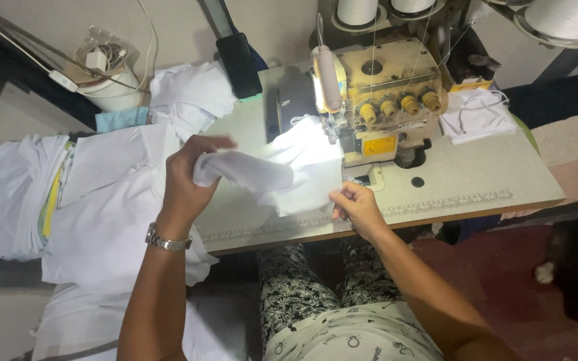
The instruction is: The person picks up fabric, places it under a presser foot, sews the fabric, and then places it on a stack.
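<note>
Now seated at a pale sewing table, head bent over both hands. Left hand raised above the table's left edge, fingers curled and pressed together around a bunched fold of the white cloth piece, thumb side up, metal wristwatch on the wrist. Right hand low at the table's near edge, thumb and forefinger pinching the cloth's near right corner, other fingers tucked under. Cloth stretched between the two hands, its far end lying brightly lit on the table just in front of the cream overlock sewing machine, right at the needle area. Four yellow tension knobs along the machine's front; white thread cones on stands beyond it, at the far right. Large heap of white fabric spilling off the left side, with a flatter stack further left. Dark phone leaning at the far edge, left of the machine; small folded white pieces to the machine's right. Patterned black-and-white trousers under the table's near edge.
</note>
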